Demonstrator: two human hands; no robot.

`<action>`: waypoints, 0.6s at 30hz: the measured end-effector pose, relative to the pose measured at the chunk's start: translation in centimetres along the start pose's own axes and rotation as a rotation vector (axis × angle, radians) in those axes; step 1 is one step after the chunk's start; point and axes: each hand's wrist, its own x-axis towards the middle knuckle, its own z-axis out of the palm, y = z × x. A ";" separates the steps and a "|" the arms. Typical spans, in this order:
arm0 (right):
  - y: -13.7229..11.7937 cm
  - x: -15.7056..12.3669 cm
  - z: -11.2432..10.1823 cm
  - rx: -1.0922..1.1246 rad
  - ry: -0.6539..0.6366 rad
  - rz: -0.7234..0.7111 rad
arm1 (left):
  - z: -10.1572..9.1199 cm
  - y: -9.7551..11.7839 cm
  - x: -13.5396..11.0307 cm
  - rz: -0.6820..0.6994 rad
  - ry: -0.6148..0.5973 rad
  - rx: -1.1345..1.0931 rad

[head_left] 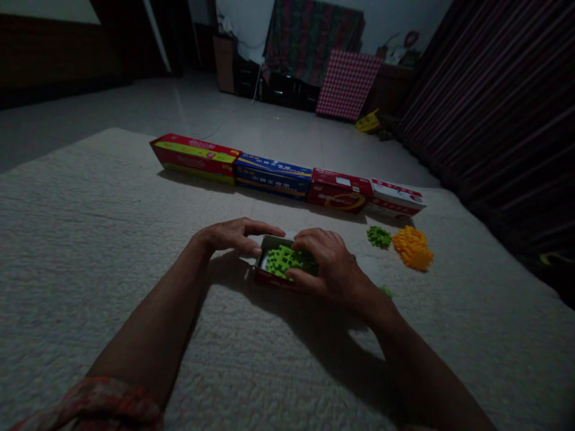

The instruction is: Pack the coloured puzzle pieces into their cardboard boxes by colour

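A small open box (279,282) with dark red outer sides sits on the quilted mat, holding bright green plastic interlocking pieces (281,261). My left hand (231,235) holds the box's left end, its thumb at the near side of the corner and the index finger stretched along the back. Over the right half of the box is my right hand (332,263), fingers curled down and thumb by the front wall, closed around some of the green pieces. Its palm hides the box's right end.
Behind my hands stand a red-and-yellow box (195,158), a blue box (273,175), a dark red box (339,190) and a white-and-red box (398,199), end to end. Right of my hands lie a green pile (380,237) and an orange pile (412,248) on the mat (135,239).
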 end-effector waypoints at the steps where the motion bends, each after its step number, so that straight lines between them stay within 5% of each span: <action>1: 0.3 -0.1 -0.2 -0.008 0.021 -0.001 | 0.0 0.0 0.0 -0.002 0.000 0.000; 9: 3.1 -1.1 -4.2 -0.112 0.099 0.072 | 0.3 0.8 0.1 -0.038 0.013 -0.007; 15: 12.5 -4.3 -7.8 -0.303 0.344 0.434 | 0.4 1.2 0.0 -0.063 -0.015 0.024; 18: 17.2 -6.9 -8.3 -0.402 0.321 0.668 | 0.3 1.1 0.0 -0.087 -0.012 0.066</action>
